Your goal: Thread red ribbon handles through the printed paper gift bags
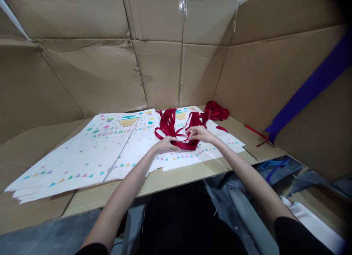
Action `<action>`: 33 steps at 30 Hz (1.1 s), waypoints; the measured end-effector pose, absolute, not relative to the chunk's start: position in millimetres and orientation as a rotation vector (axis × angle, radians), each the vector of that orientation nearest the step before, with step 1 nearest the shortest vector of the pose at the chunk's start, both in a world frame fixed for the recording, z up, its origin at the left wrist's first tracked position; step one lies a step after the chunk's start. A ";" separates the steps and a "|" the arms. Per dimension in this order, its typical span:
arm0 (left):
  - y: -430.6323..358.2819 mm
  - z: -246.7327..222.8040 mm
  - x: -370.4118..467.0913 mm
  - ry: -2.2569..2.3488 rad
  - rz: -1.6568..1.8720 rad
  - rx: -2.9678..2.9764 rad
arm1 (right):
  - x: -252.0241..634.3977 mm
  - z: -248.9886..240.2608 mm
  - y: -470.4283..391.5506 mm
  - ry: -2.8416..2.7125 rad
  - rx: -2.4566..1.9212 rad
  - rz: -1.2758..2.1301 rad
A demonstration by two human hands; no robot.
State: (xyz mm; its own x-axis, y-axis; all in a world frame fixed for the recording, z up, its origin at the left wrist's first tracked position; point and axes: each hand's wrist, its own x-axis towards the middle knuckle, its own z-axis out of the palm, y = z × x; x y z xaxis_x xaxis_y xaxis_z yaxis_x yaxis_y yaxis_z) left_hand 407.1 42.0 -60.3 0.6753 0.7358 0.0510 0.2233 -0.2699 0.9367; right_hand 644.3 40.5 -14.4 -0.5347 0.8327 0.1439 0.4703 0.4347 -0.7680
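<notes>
A loose tangle of dark red ribbon (168, 120) lies on white sheets (189, 159) printed with birthday lettering and coloured flags. My left hand (166, 144) is at the near left side of the tangle, thumb and fingers closed around a ribbon strand. From the right, my right hand (200, 133) pinches a strand with thumb and forefinger, a short way from the left. Loops of ribbon hang in front of and between both hands. Which strand each one grips is partly hidden.
Stacked printed sheets (82, 152) spread to the left. Another red ribbon bundle (216, 110) rests at the back right. Cardboard walls (159, 71) enclose the table on the back and sides. A blue strip (308, 90) hangs down the right wall. A grey chair armrest (249, 214) stands below the table's front edge.
</notes>
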 end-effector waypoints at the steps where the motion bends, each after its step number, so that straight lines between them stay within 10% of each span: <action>1: 42.6 -60.9 407.5 0.754 0.604 1.819 | 645.3 -10.3 40.1 -2.202 -1.105 0.943; 28: 32.7 -58.7 408.8 0.735 0.769 1.908 | 634.0 -7.2 27.4 -2.358 -1.184 1.421; 33: 37.1 -62.1 408.9 0.784 0.865 1.853 | 626.3 -23.1 27.4 -2.335 -1.143 1.045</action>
